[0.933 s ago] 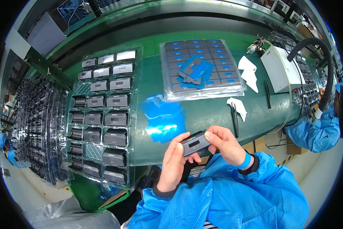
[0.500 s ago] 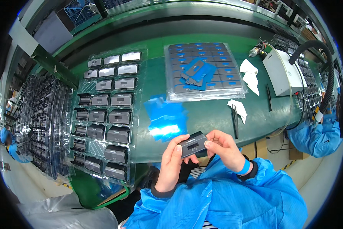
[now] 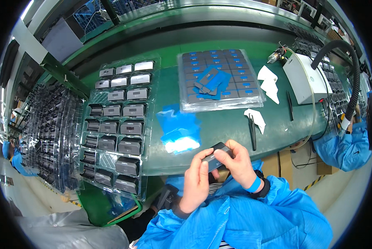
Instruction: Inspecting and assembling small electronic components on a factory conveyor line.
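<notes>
Both hands hold a small dark grey device housing (image 3: 213, 163) above the table's near edge. My left hand (image 3: 194, 184) grips its left end, thumb in front and fingers behind. My right hand (image 3: 240, 168) is closed on the right end, its thumb lying across the front face and hiding much of it. Left of my hands, a clear plastic tray (image 3: 107, 161) carries several similar grey housings in rows. Just beyond my hands is a pile of shiny blue film sheets (image 3: 179, 128) on the green table.
Farther back, a packed sheet of grey panels (image 3: 189, 89) has loose blue-edged pieces (image 3: 213, 81) on top. Tweezers (image 3: 252, 133), white wipes (image 3: 268, 83) and a white box (image 3: 305, 79) with a black hose (image 3: 353, 83) stand to the right. Stacked trays (image 3: 49, 137) rise at far left.
My right thumb has moved left across the housing's front, covering its window. The housing is tilted more and shows less. The whole view has shifted slightly.
</notes>
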`<action>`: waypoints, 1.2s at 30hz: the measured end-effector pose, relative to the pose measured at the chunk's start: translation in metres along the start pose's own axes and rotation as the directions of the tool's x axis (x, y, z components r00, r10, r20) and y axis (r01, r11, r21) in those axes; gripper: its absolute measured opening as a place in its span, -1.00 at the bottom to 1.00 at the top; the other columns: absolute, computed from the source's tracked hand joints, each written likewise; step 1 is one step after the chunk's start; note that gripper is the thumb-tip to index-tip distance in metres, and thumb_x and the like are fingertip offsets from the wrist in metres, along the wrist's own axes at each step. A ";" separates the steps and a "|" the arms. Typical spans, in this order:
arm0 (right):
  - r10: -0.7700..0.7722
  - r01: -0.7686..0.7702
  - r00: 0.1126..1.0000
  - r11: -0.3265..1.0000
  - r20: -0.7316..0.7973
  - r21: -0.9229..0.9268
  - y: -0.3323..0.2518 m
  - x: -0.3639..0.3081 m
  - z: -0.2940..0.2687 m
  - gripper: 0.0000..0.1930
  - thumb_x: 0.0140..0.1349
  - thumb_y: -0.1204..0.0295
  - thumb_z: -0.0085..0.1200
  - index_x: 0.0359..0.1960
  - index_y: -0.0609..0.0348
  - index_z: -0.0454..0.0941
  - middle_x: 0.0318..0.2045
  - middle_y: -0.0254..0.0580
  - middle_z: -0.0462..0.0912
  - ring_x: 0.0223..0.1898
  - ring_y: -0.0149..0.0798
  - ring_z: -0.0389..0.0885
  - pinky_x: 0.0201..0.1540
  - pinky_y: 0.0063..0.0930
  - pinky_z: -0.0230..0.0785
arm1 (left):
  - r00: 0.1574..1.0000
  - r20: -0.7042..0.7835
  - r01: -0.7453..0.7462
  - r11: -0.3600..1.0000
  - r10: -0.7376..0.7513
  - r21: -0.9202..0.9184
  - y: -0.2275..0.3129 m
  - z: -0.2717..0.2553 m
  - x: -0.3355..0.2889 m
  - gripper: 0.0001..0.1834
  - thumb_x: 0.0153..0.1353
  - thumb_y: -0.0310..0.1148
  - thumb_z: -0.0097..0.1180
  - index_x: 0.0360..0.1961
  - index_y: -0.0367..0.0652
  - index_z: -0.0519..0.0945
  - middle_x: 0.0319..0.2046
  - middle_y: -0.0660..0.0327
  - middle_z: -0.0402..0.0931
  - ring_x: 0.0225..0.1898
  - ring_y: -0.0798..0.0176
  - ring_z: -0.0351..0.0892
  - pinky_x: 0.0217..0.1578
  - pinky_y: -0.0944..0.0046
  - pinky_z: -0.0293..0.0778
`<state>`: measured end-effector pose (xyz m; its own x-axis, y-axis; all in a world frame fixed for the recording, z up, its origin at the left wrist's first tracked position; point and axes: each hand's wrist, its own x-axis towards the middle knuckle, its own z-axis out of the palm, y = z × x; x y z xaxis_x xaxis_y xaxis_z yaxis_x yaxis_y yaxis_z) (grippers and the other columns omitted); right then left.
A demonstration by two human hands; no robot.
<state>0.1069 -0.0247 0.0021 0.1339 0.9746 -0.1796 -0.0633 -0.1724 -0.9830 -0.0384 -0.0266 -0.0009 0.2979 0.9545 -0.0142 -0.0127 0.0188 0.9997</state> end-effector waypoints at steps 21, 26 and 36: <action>0.140 -0.149 0.938 0.989 0.317 0.004 -0.009 -0.005 -0.009 -0.79 0.30 0.37 0.01 -0.24 0.32 0.44 -0.42 -0.26 0.57 -0.40 -0.49 0.52 -0.31 -0.59 0.39 | 0.981 -0.012 0.173 0.898 -0.194 -0.403 0.002 -0.022 -0.013 -0.45 0.23 -0.60 0.04 0.24 -0.25 0.20 -0.24 0.22 0.42 -0.36 0.45 0.45 -0.32 0.47 0.43; 0.013 -0.010 0.969 1.000 0.248 -0.012 0.003 -0.009 0.014 -0.80 0.21 0.43 0.14 -0.25 0.29 0.44 -0.44 -0.35 0.56 -0.43 -0.55 0.47 -0.46 -0.65 0.32 | 0.978 -0.206 0.005 0.997 0.012 0.081 0.006 -0.004 -0.031 -0.46 0.19 -0.63 0.04 0.21 -0.22 0.27 -0.11 0.07 0.50 -0.19 0.31 0.56 -0.19 0.31 0.50; -0.060 0.167 0.838 0.974 0.543 -0.151 -0.011 -0.009 0.029 -0.86 0.24 0.50 0.00 -0.27 0.36 0.50 -0.42 -0.20 0.62 -0.45 -0.47 0.55 -0.38 -0.58 0.41 | 0.939 -0.337 -0.136 0.976 0.072 -0.169 0.007 -0.035 -0.061 -0.65 0.25 -0.53 0.03 0.07 -0.22 0.36 -0.30 0.16 0.56 -0.34 0.44 0.57 -0.36 0.40 0.49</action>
<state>0.0772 -0.0275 0.0162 -0.4211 0.9043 -0.0708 0.1100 -0.0266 -0.9936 -0.0895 -0.0742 0.0069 -0.0429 0.9977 0.0531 -0.2140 -0.0611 0.9749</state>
